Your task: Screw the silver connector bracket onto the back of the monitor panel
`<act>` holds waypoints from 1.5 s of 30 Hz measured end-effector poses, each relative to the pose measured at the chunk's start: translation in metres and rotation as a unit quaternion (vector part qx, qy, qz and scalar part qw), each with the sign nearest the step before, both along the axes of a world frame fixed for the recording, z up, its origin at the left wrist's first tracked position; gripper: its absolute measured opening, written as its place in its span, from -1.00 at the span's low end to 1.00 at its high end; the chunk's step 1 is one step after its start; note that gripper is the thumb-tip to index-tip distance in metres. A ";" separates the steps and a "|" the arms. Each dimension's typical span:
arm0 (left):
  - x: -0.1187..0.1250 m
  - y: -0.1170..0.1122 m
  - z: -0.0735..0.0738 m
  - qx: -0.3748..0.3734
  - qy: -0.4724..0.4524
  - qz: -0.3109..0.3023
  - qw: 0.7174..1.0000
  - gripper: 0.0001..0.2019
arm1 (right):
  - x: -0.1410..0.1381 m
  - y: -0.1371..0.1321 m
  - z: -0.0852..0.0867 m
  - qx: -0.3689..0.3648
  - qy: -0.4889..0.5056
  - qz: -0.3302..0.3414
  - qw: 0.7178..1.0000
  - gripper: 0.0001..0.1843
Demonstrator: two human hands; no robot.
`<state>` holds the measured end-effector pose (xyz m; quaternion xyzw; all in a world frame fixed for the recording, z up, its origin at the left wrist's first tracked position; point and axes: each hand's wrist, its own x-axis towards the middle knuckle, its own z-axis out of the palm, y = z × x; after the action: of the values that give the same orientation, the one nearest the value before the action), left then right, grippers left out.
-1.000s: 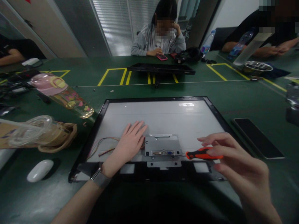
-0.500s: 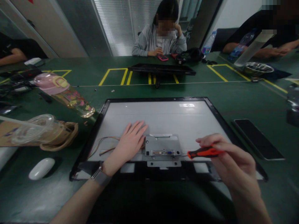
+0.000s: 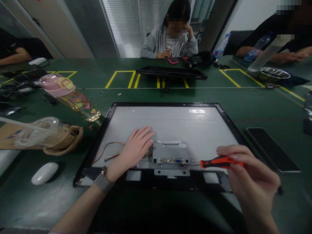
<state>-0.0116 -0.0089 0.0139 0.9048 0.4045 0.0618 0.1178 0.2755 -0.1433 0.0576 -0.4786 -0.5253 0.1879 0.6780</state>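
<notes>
A monitor panel (image 3: 175, 125) with a black frame lies back side up on the green table. On its lower middle sits a grey metal box (image 3: 170, 152) with two video ports along its front edge. My left hand (image 3: 137, 146) rests flat on the panel, fingers spread, its fingertips just left of the box. Thin cables (image 3: 107, 148) run beside and under that wrist. My right hand (image 3: 246, 172) grips a red and black screwdriver (image 3: 220, 162) by its handle. The shaft points left, its tip by the box's port edge; contact with a screw is too small to tell.
A black phone (image 3: 273, 149) lies right of the panel. To the left are a white mouse (image 3: 45, 173), an iced drink cup (image 3: 44, 133) and a pink-lidded bottle (image 3: 70, 96). Behind stands another dark screen (image 3: 172, 73); a person (image 3: 170, 42) sits across the table.
My right hand and the screwdriver have shifted slightly right, the hand turning a little. My left hand stays on the panel. The whole view has moved slightly.
</notes>
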 end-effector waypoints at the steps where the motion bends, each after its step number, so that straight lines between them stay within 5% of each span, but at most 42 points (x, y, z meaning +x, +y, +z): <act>1: 0.000 0.000 0.000 0.002 -0.001 0.001 1.000 -0.52 | 0.001 -0.001 -0.001 0.012 -0.015 -0.008 1.000 -0.84; 9: 0.002 -0.004 -0.010 0.057 0.019 -0.002 0.998 -0.53 | -0.008 -0.010 -0.003 -0.080 -0.023 -0.018 0.996 -0.63; 16: 0.004 -0.005 -0.008 0.071 0.032 -0.005 0.997 -0.54 | 0.001 -0.004 -0.005 -0.002 -0.086 -0.023 0.996 -0.69; 22: 0.004 -0.005 -0.009 0.073 0.028 -0.002 0.997 -0.55 | -0.007 -0.011 -0.005 -0.053 -0.059 -0.005 0.997 -0.64; 29: 0.003 -0.003 -0.010 0.059 0.036 -0.005 0.998 -0.55 | -0.006 -0.003 -0.002 -0.009 -0.064 -0.051 0.997 -0.70; 36: 0.005 -0.005 -0.007 0.075 0.044 -0.001 0.996 -0.56 | -0.010 -0.010 -0.007 -0.067 -0.039 -0.015 0.997 -0.63; 45: 0.004 -0.004 -0.011 0.089 0.048 -0.005 0.995 -0.56 | -0.004 0.000 -0.001 0.010 -0.034 0.036 0.999 -0.79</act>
<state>-0.0079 -0.0133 0.0027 0.9156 0.3980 0.0537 0.0171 0.2717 -0.1429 0.0562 -0.4587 -0.5664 0.1907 0.6576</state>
